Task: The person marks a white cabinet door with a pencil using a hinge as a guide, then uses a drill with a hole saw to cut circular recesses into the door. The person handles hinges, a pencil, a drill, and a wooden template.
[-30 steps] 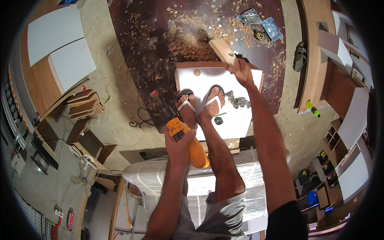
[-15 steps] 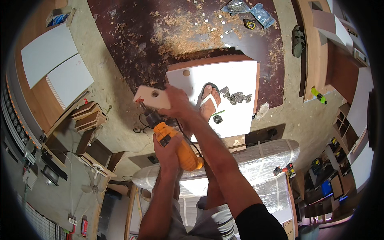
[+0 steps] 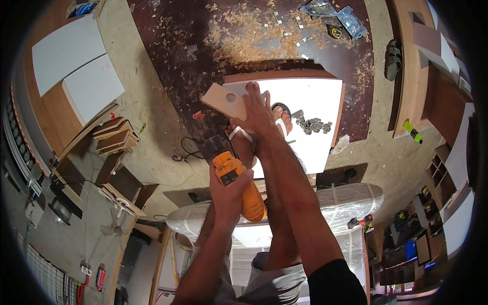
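Observation:
My left hand (image 3: 230, 192) is wrapped round a yellow-orange power drill (image 3: 249, 199), which tilts up and left. Its dark chuck ends in a reddish bit, apart from the wood and left of my feet. With fingers stretched, my right hand (image 3: 258, 113) lies flat, pressing on a small tan board (image 3: 217, 100) with a round hole in it. That board overlaps the left side of a large white panel (image 3: 310, 94) and sticks out past its edge. My sandalled feet are beside my right hand, one of them partly hidden by my forearm.
Several dark metal hinge parts (image 3: 314, 125) lie on the panel. Wood shavings (image 3: 249, 38), small pale pieces, a tape measure (image 3: 335, 32) and plastic bags (image 3: 352, 23) lie beyond it. A black cord (image 3: 189, 150) curls on the floor. A wrapped bundle (image 3: 335, 206) lies close by.
The small board has come down from beside the drill bit onto the white panel, and my right hand now lies flat on it. The drill has shifted right, and one foot has come into view.

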A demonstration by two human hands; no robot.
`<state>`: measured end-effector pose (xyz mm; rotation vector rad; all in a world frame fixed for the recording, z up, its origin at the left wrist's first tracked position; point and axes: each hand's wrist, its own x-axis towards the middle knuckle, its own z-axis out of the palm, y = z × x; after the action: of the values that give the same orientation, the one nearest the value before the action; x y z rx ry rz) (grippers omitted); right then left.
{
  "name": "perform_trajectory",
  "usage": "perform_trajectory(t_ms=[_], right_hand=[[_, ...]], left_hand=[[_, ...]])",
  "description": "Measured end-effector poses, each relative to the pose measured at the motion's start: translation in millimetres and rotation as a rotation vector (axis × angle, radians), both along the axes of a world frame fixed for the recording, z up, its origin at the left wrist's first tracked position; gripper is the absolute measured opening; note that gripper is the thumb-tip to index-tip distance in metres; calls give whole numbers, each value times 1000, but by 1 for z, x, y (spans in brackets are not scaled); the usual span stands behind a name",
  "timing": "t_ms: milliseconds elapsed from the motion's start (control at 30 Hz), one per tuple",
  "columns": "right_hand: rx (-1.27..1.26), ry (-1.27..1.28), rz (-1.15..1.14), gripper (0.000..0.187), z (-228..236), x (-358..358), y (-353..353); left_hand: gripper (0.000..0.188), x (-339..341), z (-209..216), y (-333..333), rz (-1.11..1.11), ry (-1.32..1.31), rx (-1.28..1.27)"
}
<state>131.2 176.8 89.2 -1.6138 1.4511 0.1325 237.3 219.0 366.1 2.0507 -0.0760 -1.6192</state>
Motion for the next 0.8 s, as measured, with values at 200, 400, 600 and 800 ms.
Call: perform_trajectory(t_ms=[200,400,600,800], right_hand=[[50,53,128,112,12,3,6],[42,64,51,107,19,7,0],[85,13,198,112,17,10,5],[-83,30,-146,102,41,-40,44]], left_hand=[[50,9,1,3,110,8,14],[62,14,2,8,164,54,51],[62,16,-3,16,155,51,10],[51,3,-8,12,117,3,-35]])
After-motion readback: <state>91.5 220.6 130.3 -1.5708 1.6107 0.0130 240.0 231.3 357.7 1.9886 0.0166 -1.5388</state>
